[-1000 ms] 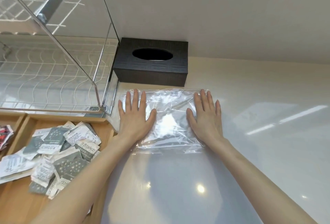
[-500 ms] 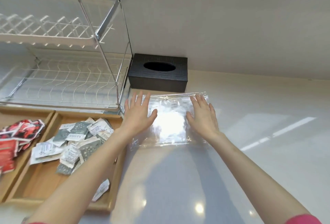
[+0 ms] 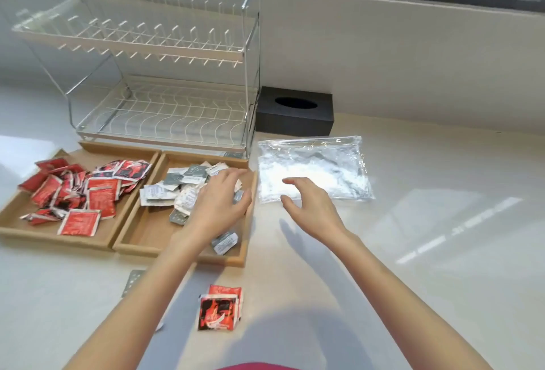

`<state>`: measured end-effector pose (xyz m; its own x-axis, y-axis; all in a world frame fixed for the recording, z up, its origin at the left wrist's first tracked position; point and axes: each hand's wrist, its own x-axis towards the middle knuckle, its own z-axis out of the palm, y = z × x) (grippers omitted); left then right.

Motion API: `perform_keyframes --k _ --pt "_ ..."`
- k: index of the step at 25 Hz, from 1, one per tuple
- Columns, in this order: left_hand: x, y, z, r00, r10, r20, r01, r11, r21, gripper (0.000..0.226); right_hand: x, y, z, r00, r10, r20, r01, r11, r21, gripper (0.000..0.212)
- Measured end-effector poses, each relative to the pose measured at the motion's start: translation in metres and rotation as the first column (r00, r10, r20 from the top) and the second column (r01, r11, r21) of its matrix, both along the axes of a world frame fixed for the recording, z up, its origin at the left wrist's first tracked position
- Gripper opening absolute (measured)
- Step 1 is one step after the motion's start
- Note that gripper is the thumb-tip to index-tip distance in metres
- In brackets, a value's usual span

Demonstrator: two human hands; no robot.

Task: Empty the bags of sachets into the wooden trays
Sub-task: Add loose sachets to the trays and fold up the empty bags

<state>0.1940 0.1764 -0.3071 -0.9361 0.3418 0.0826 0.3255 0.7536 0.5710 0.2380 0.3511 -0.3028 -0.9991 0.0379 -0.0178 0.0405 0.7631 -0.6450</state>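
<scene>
Two wooden trays sit side by side on the counter. The left tray (image 3: 17, 207) is filled with red sachets (image 3: 79, 189). The right tray (image 3: 147, 234) holds grey and white sachets (image 3: 174, 186). My left hand (image 3: 219, 203) hovers over the right tray with fingers spread, holding nothing. My right hand (image 3: 309, 204) is open above the near edge of an empty clear plastic bag (image 3: 324, 163) that lies flat to the right of the trays. A few red sachets (image 3: 221, 307) and one grey sachet (image 3: 132, 279) lie loose on the counter in front of the trays.
A two-tier wire dish rack (image 3: 165, 74) stands behind the trays. A black tissue box (image 3: 295, 113) sits against the wall behind the bag. The white counter (image 3: 413, 251) stretches to the right.
Both hands have lifted off the flattened bag and drawn back. My left hand moved left over the right tray. The camera pulled back, bringing both trays and the loose sachets into view.
</scene>
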Motion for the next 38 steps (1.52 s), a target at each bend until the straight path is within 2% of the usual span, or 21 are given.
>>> perform_keyframes --k 4,6,8,9,11,13,16,21,23,25,27,29,32,34,38 --pt "0.045 -0.039 -0.009 0.998 0.066 0.023 -0.068 0.994 0.081 0.039 0.036 -0.043 -0.013 0.996 0.020 0.092 -0.012 0.996 -0.086 0.022" --pt "0.066 -0.057 -0.020 0.995 0.072 0.070 -0.080 0.989 0.122 0.025 0.054 -0.062 -0.026 0.984 0.049 0.170 -0.033 0.995 -0.098 0.020" --pt "0.085 -0.070 -0.034 0.988 0.034 0.148 -0.056 0.987 0.148 0.022 0.069 -0.077 -0.041 0.959 0.091 0.267 -0.073 0.994 -0.076 0.023" --pt "0.094 -0.074 -0.042 0.980 0.013 0.199 -0.039 0.992 0.124 0.024 0.076 -0.084 -0.047 0.942 0.111 0.316 -0.101 0.994 -0.049 0.027" --pt "0.108 -0.080 -0.059 0.955 -0.004 0.298 0.013 0.999 -0.030 0.038 0.086 -0.098 -0.058 0.915 0.132 0.380 -0.152 0.988 0.023 0.039" --pt "0.119 -0.083 -0.071 0.940 -0.007 0.340 0.077 0.978 -0.192 0.051 0.092 -0.107 -0.065 0.924 0.121 0.363 -0.162 0.983 0.084 0.048" --pt "0.122 -0.084 -0.077 0.946 0.011 0.323 0.058 0.977 -0.205 0.047 0.093 -0.114 -0.070 0.935 0.079 0.345 -0.123 0.986 0.109 0.046" --pt "0.120 -0.085 -0.078 0.940 -0.002 0.340 0.081 0.973 -0.218 0.032 0.088 -0.116 -0.069 0.888 0.036 0.458 -0.078 0.994 0.073 0.033" --pt "0.122 -0.086 -0.078 0.945 -0.011 0.325 0.076 0.979 -0.187 0.028 0.088 -0.115 -0.067 0.891 0.054 0.450 -0.069 0.997 0.017 0.020" --pt "0.122 -0.089 -0.077 0.947 -0.007 0.321 0.040 0.995 -0.096 0.020 0.089 -0.116 -0.061 0.893 0.059 0.446 -0.029 0.997 -0.075 0.024" --pt "0.118 -0.096 -0.074 0.929 0.024 0.369 -0.050 0.997 0.061 0.009 0.087 -0.115 -0.055 0.896 0.052 0.441 0.040 0.979 -0.198 0.026" --pt "0.112 -0.106 -0.069 0.902 0.052 0.428 -0.130 0.979 0.155 0.016 0.083 -0.116 -0.049 0.910 0.028 0.414 0.131 0.927 -0.351 0.019" --pt "0.100 -0.125 -0.061 0.864 0.080 0.497 -0.234 0.938 0.256 0.018 0.074 -0.122 -0.041 0.929 -0.034 0.370 0.251 0.790 -0.560 0.011" --pt "0.091 -0.141 -0.055 0.842 0.103 0.530 -0.307 0.899 0.313 0.023 0.067 -0.130 -0.038 0.931 -0.080 0.356 0.293 0.743 -0.602 0.008" --pt "0.070 -0.183 -0.045 0.853 0.173 0.493 -0.374 0.861 0.345 0.011 0.046 -0.165 -0.040 0.924 -0.096 0.370 0.321 0.721 -0.615 0.011"
